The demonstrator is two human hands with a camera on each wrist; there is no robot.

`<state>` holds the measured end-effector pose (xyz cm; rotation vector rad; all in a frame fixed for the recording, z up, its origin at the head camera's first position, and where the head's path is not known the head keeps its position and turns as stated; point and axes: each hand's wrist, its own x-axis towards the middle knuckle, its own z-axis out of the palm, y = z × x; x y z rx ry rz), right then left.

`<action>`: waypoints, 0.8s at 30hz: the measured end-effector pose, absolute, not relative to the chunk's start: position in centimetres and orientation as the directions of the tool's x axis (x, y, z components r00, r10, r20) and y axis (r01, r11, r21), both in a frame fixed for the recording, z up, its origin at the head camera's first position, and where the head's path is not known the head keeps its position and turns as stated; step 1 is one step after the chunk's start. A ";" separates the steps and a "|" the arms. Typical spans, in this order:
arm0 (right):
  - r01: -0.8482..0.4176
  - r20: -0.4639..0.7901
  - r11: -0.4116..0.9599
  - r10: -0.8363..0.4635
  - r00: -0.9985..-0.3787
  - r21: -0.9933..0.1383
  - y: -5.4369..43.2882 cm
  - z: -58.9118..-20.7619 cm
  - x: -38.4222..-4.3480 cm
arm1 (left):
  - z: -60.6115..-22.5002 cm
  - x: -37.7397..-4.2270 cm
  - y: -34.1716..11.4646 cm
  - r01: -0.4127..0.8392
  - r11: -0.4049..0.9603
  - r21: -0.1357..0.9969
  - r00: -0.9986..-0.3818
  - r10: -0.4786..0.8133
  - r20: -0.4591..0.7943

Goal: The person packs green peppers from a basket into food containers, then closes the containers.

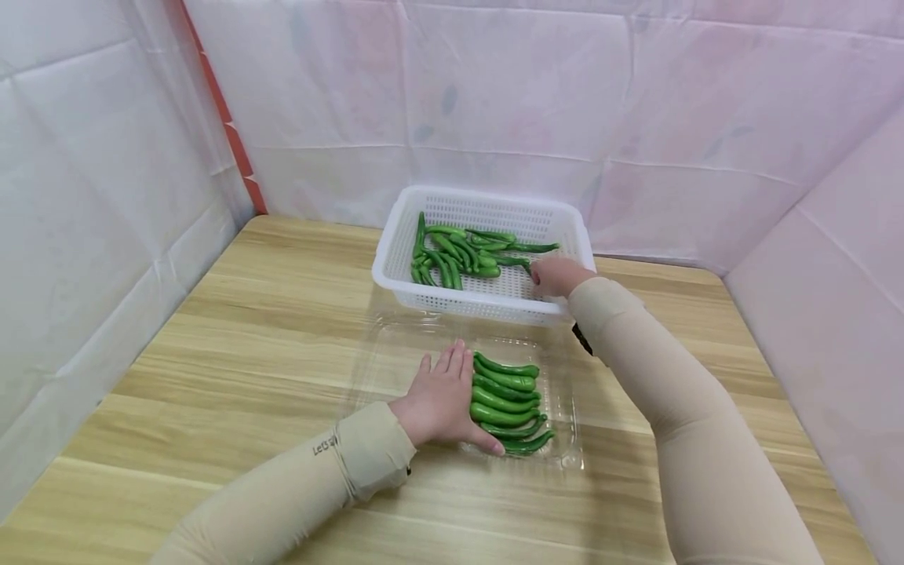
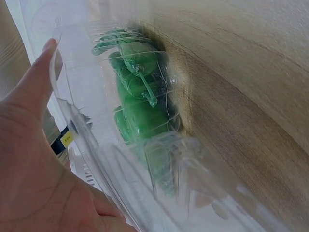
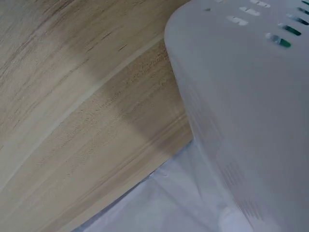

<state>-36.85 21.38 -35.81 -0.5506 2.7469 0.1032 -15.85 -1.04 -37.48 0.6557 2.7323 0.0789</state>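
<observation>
My left hand (image 1: 441, 400) rests with straight, spread fingers over a clear plastic container (image 1: 567, 428), beside a row of green chili peppers (image 1: 504, 406) lying side by side. The thumb overlaps the lower end of the row. In the left wrist view the thumb (image 2: 36, 79) reaches along the container's rim (image 2: 58, 79), with peppers (image 2: 137, 104) seen through the plastic. Farther back, my right hand (image 1: 559, 277) reaches into a white basket (image 1: 459, 301), its curled fingers pinching the end of a green chili pepper (image 1: 514, 262). The right wrist view does not show the right hand.
Several loose green peppers (image 1: 452, 253) are heaped at the left of the basket. Basket and container stand on a wooden table (image 1: 282, 329). Pale patterned sheeting (image 1: 508, 94) hangs behind the table and along both sides. The basket's wall (image 3: 241, 96) fills the right wrist view's right side.
</observation>
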 end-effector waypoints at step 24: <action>-0.426 0.137 0.774 -0.413 -0.900 -0.468 23.0 -31.9 -27.0 | -37.4 -15.9 -1.3 0.440 0.884 0.157 -0.832 0.468 -0.299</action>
